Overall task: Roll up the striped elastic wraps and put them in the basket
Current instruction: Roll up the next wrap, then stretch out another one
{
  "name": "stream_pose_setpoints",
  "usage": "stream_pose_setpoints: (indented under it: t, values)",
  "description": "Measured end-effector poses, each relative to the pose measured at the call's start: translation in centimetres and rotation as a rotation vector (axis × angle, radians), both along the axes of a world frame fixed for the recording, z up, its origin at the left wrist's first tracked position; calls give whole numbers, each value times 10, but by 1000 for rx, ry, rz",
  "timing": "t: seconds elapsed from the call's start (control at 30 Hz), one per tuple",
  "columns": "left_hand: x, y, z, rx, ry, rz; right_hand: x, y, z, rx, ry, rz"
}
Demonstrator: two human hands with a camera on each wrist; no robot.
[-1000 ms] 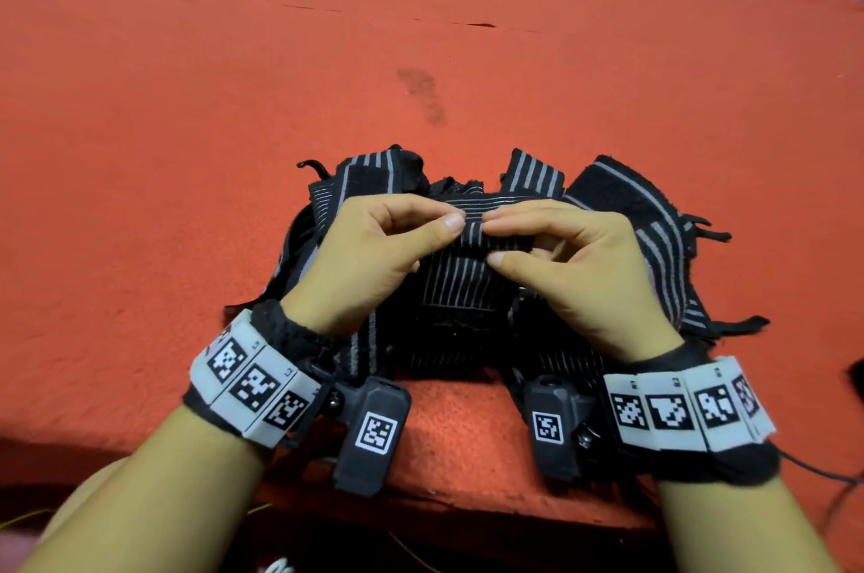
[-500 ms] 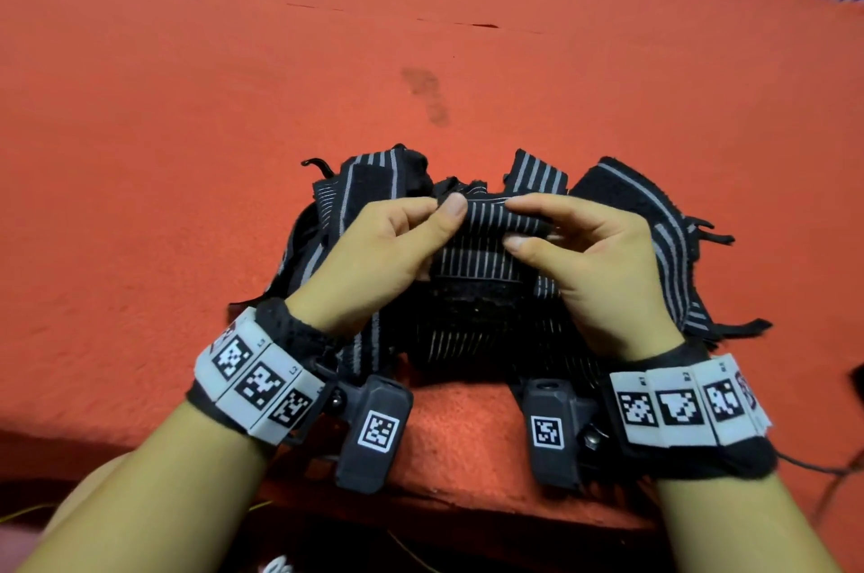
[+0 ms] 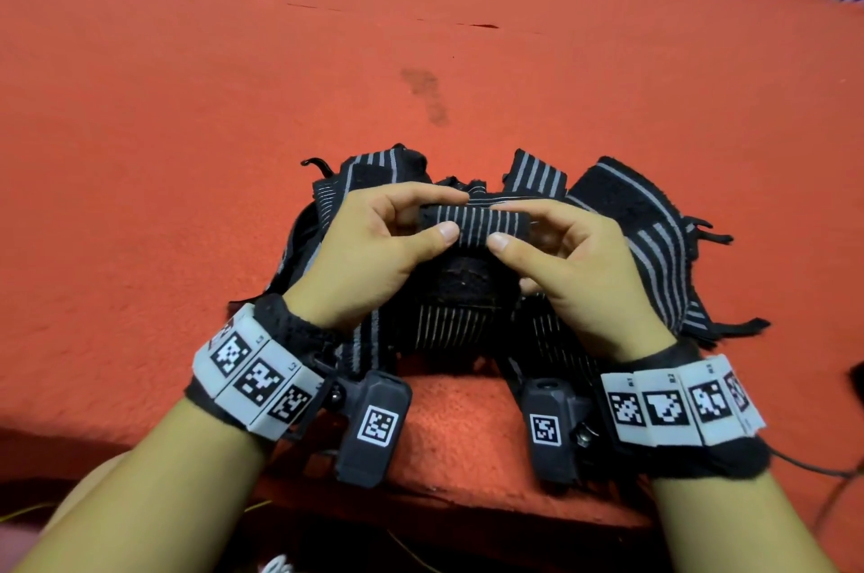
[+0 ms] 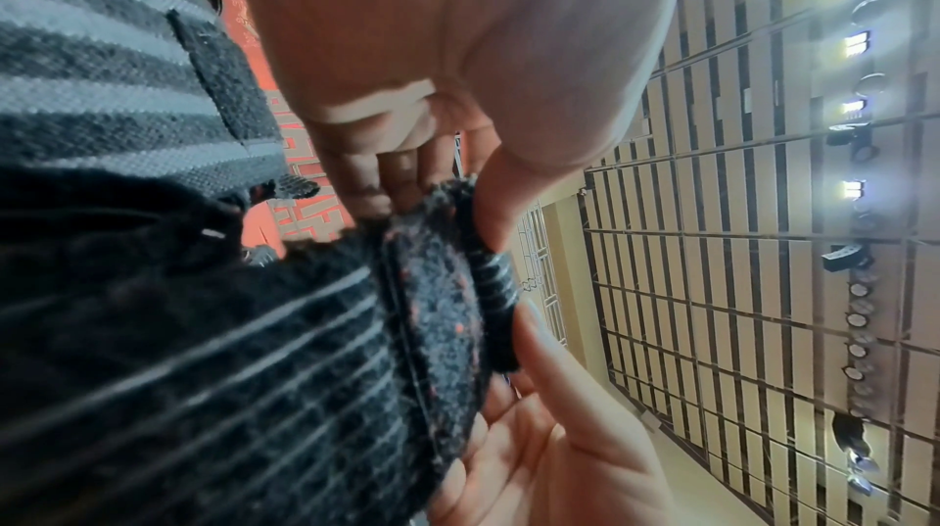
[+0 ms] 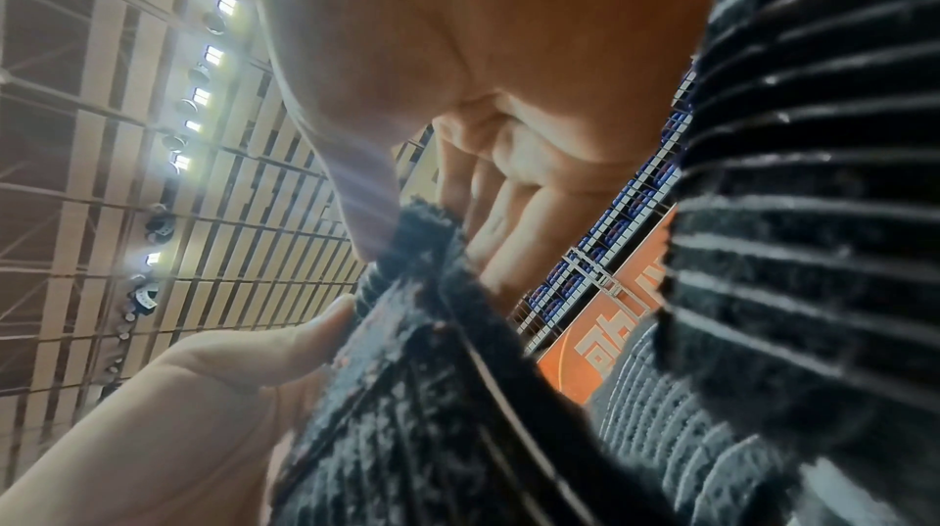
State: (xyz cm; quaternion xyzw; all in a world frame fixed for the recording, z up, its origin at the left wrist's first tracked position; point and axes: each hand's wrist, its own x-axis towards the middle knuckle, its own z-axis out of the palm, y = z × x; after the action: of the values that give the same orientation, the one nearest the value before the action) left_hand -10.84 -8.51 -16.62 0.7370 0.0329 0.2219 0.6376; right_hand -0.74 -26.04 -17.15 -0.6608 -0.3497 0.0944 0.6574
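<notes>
**First turns of the roll**

While the rest of the pile [image 3: 654, 217] of black, grey-striped elastic wraps lies heaped on the red carpet [image 3: 187, 151], the head view shows one wrap's end [image 3: 477, 224] lifted above it. The left hand [image 3: 369, 254] and right hand [image 3: 575, 273] each pinch it, thumb below and fingers curled over the top. No basket is in sight.

From the left wrist, the thumb [image 4: 498, 205] presses on the small curled start of the roll [image 4: 488, 293] — a fuzzy fastening patch faces the camera.

From the right wrist, the thumb [image 5: 361, 213] and fingers nip the same fold from the other side.

To roll well, I'd say keep both edges level, hold the strip lightly taut and turn both hands together — otherwise the roll may cone.
</notes>
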Motion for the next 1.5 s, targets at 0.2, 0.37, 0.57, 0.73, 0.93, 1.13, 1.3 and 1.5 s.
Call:
stream_pose_setpoints:
  t: [0.2,0.37,0.57,0.73,0.93,1.13,1.3,1.5]
  values:
    - [3,-1,3,-73,175,-63,0,-1,2,107,-49,-44]
    - [6,-1,1,-99,161,-47,-3,-1,4,68,-76,-16]
    - [3,0,0,-141,62,-7,0,-2,3,21,14,41]
    - [2,-1,-1,-27,34,19,0,5,-2,9,108,7]
    - [12,-8,-12,35,95,74,-9,19,-11,49,149,-9]
    - [13,-11,-13,-42,93,49,-15,26,-14,68,92,-48]
    - [7,-4,-2,-47,96,-42,-8,16,-4,125,79,-29]
    - [4,-4,-2,-8,125,44,-4,6,1,97,-54,-89]
